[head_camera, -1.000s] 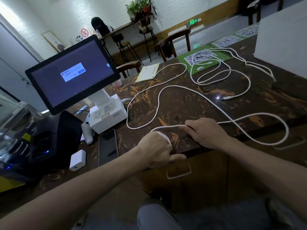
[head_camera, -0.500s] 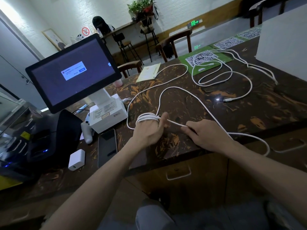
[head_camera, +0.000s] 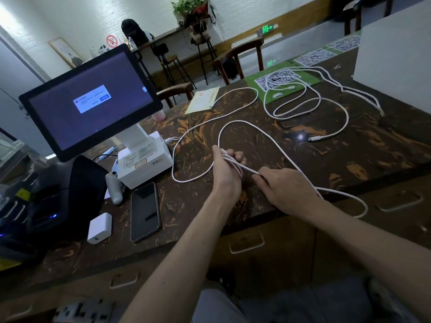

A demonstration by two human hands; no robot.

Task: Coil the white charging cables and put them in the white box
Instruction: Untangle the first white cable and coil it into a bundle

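Note:
A long white charging cable (head_camera: 254, 127) loops over the dark marbled counter (head_camera: 349, 150). My left hand (head_camera: 227, 169) stands on edge at the counter's middle with several turns of this cable wound round its curled fingers. My right hand (head_camera: 286, 190), just to the right, pinches the same cable where it leaves the coil; the slack trails right in a loop past the counter's front edge. More white cable (head_camera: 310, 106) lies in loose loops farther back, one plug end (head_camera: 313, 139) lying free. The white box (head_camera: 394, 59) stands at the back right.
A touchscreen terminal (head_camera: 91, 99) on a white base (head_camera: 144, 162) stands at the left. A phone (head_camera: 144, 210) and a white charger brick (head_camera: 99, 227) lie near the front left. A green QR mat (head_camera: 279, 82) and a yellow paper (head_camera: 203, 99) lie at the back. Chairs stand beyond the counter.
My left hand has turned and risen, taking more turns of cable onto its fingers. The slack loop at the right has shrunk and slid toward me. My right hand stayed close by, feeding the cable.

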